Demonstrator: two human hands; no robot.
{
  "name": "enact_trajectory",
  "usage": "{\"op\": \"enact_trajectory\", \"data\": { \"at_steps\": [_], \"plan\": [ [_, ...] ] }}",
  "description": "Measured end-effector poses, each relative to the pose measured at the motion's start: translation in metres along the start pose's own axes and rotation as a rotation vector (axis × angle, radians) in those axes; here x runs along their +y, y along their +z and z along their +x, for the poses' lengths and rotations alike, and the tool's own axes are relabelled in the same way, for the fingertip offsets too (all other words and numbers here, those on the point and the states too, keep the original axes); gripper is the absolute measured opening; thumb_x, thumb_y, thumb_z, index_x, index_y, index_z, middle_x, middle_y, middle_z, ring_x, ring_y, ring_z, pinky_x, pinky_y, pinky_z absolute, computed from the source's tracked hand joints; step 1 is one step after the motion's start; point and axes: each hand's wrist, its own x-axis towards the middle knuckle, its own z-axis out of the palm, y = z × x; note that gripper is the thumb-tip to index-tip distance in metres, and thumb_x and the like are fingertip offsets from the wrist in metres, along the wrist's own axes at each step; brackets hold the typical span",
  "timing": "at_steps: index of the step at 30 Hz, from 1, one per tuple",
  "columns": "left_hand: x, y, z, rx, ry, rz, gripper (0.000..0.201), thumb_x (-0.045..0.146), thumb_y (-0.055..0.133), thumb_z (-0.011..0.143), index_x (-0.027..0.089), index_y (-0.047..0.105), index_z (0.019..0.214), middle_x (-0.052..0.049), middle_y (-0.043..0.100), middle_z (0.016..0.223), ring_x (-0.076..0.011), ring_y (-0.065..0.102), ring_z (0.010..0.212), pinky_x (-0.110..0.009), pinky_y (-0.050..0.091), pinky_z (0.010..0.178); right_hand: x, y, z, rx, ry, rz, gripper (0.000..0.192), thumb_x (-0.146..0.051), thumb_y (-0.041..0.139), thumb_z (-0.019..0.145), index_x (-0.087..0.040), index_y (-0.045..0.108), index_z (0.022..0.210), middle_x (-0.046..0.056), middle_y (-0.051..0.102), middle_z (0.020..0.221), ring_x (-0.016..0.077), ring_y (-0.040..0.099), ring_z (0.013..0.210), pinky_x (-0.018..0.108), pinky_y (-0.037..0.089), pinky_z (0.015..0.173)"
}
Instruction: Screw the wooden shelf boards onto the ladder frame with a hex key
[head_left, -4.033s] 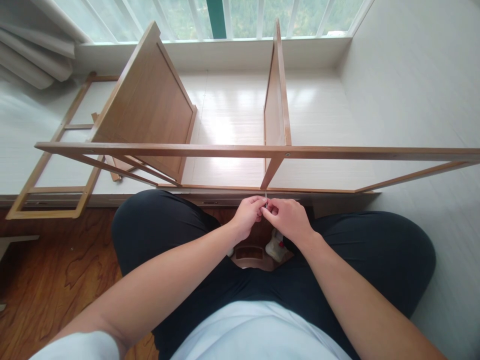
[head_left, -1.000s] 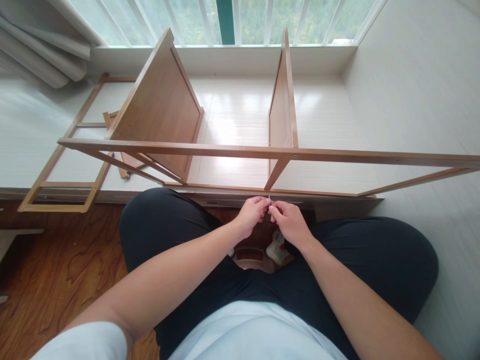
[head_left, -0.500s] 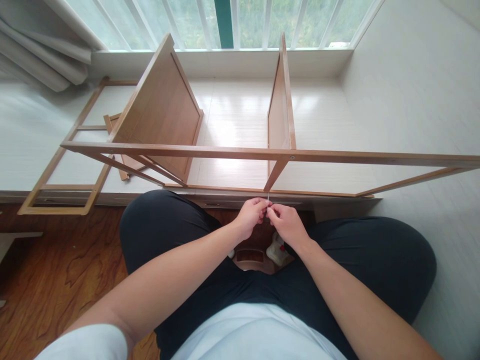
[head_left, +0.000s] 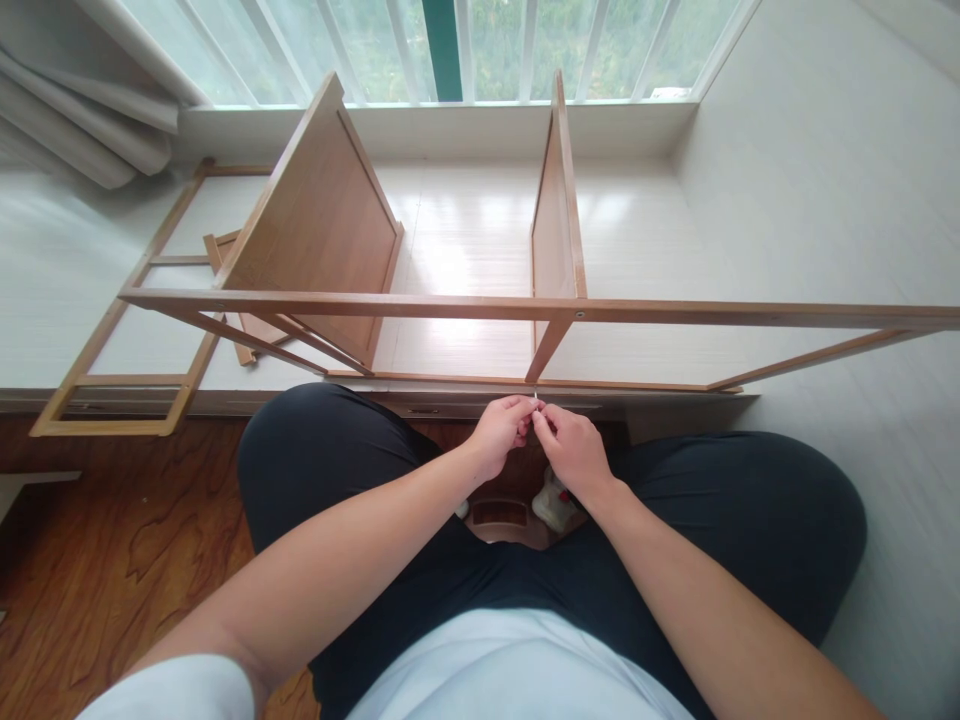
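Note:
My left hand (head_left: pixel 504 432) and my right hand (head_left: pixel 571 448) meet between my knees, fingertips pinched together. A thin, light-coloured, pin-like piece (head_left: pixel 535 397) pokes up between them; its kind is too small to make out, and its lower part is hidden by the fingers. Just beyond my hands stands a wooden frame (head_left: pixel 420 306) with long rails, lying on its side. Two wooden panels join it: a wide left panel (head_left: pixel 319 225) and a narrower-looking middle panel (head_left: pixel 556 215). A screw head shows in the near rail by the middle panel.
A second, ladder-like wooden frame (head_left: pixel 97 340) lies at the left, its end over the ledge edge, near small wooden pieces (head_left: pixel 251 335). The white ledge (head_left: pixel 457 250) runs under the window. A white wall (head_left: pixel 825 170) bounds the right, a curtain (head_left: pixel 82 100) the far left. A stool (head_left: pixel 499 515) is below.
The view has shifted very slightly. Less of the thin piece shows above my fingertips; both hands keep their pinch in nearly the same place.

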Motion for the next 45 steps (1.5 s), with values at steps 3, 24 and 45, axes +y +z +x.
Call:
{"op": "enact_trajectory", "data": {
  "at_steps": [3,24,45],
  "plan": [
    [0.001,0.000,0.000,0.005,0.010,0.009,0.029,0.038,0.079,0.070,0.013,0.072,0.083,0.005,0.042,0.057,-0.0056,0.036,0.052,-0.018,0.026,0.051,0.003,0.006,-0.004,-0.031,0.051,0.232,0.039,-0.041,0.042,0.100,-0.019,0.063,0.075,0.002,0.065,0.066,0.0154,0.055,0.060,0.026,0.032,0.059],
    [0.003,0.001,0.000,0.008,-0.013,0.033,0.032,0.036,0.078,0.068,0.013,0.076,0.089,0.004,0.049,0.059,-0.0052,0.037,0.052,-0.019,0.027,0.051,-0.014,0.003,0.003,-0.063,0.060,-0.431,0.029,-0.028,0.046,0.098,-0.019,0.071,0.086,0.007,0.075,0.087,0.0185,0.066,0.076,0.028,0.028,0.060],
    [0.002,0.000,0.002,0.000,-0.012,-0.023,0.028,0.036,0.082,0.065,0.014,0.071,0.078,0.006,0.044,0.057,-0.0053,0.037,0.051,-0.019,0.027,0.050,-0.015,-0.001,0.000,-0.037,0.061,-0.403,0.034,-0.035,0.042,0.101,-0.021,0.072,0.098,0.007,0.075,0.084,0.0192,0.065,0.070,0.028,0.029,0.062]
  ]
}}
